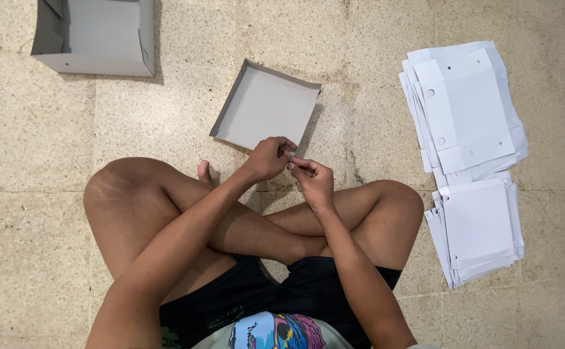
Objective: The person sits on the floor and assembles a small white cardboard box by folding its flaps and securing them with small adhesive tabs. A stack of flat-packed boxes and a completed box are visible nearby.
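Left hand [268, 158] and right hand [313, 179] pinching one tiny item [291, 157], too small to identify, fingertips meeting above crossed legs. Just beyond, grey half-folded tray [263, 110] on floor; flat white sheets [467, 110] stacked well right; grey box [98, 35] far left.

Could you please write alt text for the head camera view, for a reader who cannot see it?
A person sits cross-legged on a stone floor, left hand and right hand meeting at the near edge of a partly folded grey cardboard tray. Stacks of flat white blanks lie to the right, a finished grey box upper left.
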